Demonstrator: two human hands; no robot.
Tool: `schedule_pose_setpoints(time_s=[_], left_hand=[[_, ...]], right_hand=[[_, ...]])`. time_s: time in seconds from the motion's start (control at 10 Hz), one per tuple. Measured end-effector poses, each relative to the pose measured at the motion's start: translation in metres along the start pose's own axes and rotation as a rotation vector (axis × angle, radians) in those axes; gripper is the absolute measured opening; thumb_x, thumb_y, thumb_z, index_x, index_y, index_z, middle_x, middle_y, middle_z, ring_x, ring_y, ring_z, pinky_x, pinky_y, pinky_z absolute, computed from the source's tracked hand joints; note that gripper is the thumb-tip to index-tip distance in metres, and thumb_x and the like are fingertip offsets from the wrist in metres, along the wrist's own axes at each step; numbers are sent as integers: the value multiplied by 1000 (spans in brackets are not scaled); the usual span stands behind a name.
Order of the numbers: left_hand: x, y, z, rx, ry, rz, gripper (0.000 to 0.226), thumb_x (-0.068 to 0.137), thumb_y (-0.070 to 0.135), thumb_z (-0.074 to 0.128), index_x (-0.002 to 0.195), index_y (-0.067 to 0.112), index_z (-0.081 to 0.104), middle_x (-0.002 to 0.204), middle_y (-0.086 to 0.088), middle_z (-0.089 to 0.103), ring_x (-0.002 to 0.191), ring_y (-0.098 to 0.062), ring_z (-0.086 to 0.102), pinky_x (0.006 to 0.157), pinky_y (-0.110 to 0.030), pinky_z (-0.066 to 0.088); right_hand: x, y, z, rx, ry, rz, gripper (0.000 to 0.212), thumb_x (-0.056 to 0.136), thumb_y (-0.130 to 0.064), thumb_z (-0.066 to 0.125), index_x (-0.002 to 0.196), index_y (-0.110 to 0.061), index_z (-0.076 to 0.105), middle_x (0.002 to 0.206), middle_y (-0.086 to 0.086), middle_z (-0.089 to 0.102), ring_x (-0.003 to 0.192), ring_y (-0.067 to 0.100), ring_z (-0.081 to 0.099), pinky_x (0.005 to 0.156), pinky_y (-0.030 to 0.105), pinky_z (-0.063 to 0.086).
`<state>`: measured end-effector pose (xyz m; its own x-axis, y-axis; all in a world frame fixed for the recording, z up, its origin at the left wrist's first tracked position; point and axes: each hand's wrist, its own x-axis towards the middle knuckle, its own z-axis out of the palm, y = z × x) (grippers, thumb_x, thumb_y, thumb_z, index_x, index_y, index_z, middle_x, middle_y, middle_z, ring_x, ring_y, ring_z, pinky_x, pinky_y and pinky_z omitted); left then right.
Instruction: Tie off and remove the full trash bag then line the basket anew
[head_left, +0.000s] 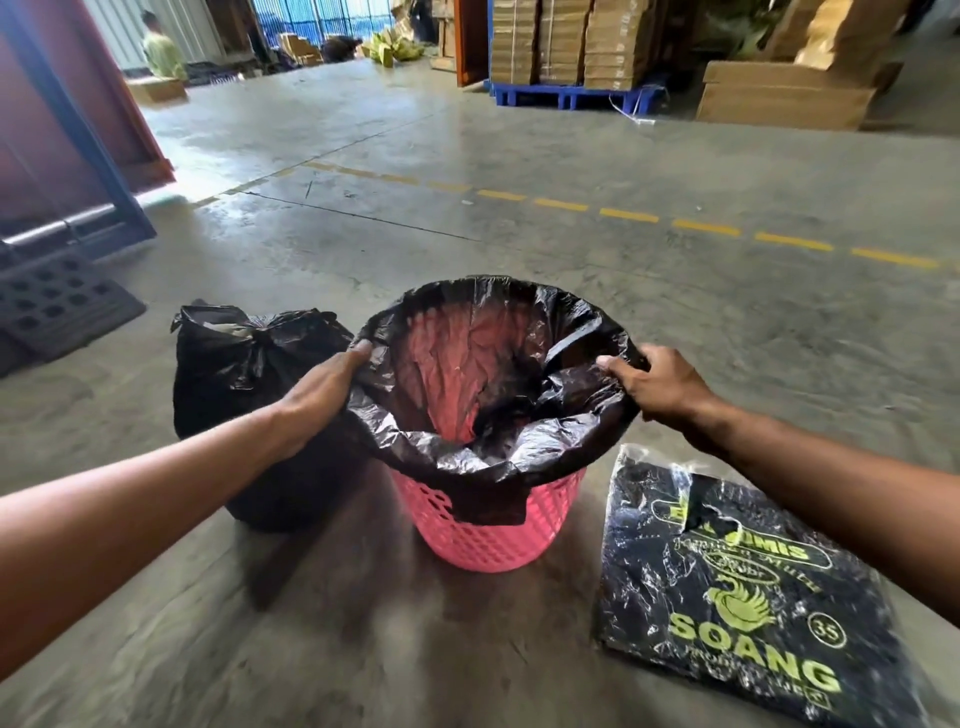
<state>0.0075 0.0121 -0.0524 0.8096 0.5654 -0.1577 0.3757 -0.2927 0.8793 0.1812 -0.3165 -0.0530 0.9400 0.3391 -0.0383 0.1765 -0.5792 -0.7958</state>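
A pink perforated plastic basket (488, 530) stands on the grey concrete floor (571, 312), a thin black plastic liner (457, 452) folded over its rim. The left hand (324, 392) and right hand (657, 387) each have their grip closed on the liner at opposite rim edges. The knotted full black trash bag (239, 374) sits just left (touching the basket); a flat printed pack of black bags (748, 597) lies right.

warehouse | stacked cartons (561, 41) | blue pallet (571, 96) | concrete floor (519, 156)

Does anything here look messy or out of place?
Slightly. The new black liner sags unevenly into the pink basket, bunched on the near side, while both hands, left and right, fold it over the rim. Nothing looks spilled.
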Motion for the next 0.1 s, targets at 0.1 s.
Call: schedule_pose_setpoints(time_s=[0.1], left_hand=[[3,1,-27,308,73,45,82,79,93,27,124,33,59,124,3,64,114,-23,61,107,-45,43]], right_hand=[[3,-3,-24,-10,104,26,51,83,-65,61,112,-23,62,95,3,72,69,24,72,60,31,53]])
